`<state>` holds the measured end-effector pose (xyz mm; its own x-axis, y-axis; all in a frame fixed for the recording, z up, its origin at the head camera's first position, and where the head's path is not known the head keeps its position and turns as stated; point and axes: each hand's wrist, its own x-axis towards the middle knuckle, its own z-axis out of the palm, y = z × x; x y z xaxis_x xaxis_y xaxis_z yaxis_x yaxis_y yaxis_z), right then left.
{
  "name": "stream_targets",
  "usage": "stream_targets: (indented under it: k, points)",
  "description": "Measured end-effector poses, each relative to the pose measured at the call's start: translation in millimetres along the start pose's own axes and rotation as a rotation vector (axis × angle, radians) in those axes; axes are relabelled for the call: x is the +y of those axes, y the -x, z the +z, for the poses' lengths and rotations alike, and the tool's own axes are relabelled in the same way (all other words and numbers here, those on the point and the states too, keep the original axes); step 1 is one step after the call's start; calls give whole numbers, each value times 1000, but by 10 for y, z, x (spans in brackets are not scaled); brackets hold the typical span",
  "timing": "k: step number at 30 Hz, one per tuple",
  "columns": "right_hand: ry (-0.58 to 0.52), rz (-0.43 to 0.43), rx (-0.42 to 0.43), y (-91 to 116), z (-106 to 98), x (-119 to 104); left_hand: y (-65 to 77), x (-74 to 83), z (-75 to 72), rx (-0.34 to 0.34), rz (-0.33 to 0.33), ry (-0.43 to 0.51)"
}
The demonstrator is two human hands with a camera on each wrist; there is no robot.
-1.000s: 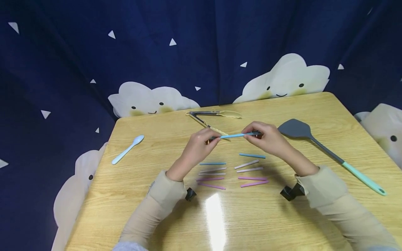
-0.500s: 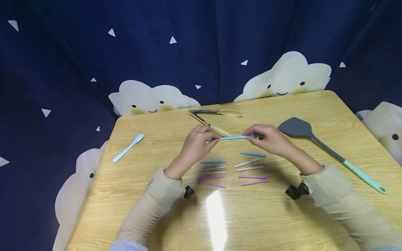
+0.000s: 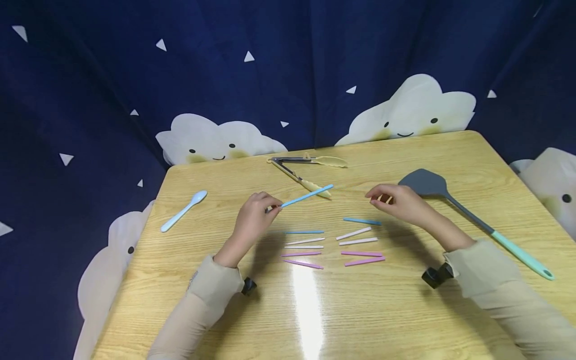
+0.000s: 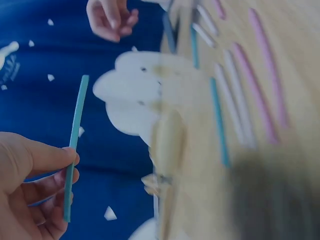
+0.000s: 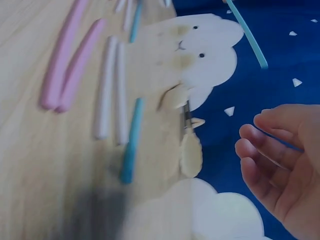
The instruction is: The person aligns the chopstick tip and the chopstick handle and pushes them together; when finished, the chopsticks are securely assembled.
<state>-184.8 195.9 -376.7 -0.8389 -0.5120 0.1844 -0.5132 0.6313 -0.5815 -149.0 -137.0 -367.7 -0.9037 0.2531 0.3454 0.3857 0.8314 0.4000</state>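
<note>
One blue stick [image 3: 308, 195] is noted in the head view — pinched nearer one end by the left hand [image 3: 253, 220], raised above the table [image 3: 360, 310], its longer end overlapping the tongs [image 3: 311, 186] from this angle. The right hand [image 3: 400, 202] is empty, fingers loosely bent, near the spatula [image 3: 424, 183]. Ten loose sticks [image 3: 362, 254], pink, white and blue, lie on the table in two groups; the spoon [image 3: 183, 211] lies to the left. Left wrist view: thumb and fingertips grip the blue stick. Right wrist view: fingers curved, apart from the blue stick.
</note>
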Motion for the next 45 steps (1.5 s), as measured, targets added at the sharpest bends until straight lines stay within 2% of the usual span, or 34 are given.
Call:
stream_targets:
  k: [7, 15, 22, 25, 32, 37, 41, 45]
  points:
    - [-19, 39, -86, 16, 67, 157, 307, -332, 54, -37, -170, -42]
    - [-10, 44, -110, 7, 118, 245, 597, -693, 47, -131, -414, -53]
    - [3, 69, -134, 13, 168, 353, 774, -909, 22, -202, -531, -68]
    - [33, 72, -154, 7, 207, 393, 818, -958, 21, -204, -557, -63]
    - [86, 59, -191, -9, 290, 432, 834, -993, 3, -197, -563, -72]
    - [120, 37, -201, -29, 346, 433, 814, -976, -21, -237, -559, -66]
    - [138, 24, -197, -50, 393, 424, 779, -934, -29, -265, -548, -102]
    - [137, 31, -212, -80, 436, 408, 681, -831, -6, -219, -492, -145]
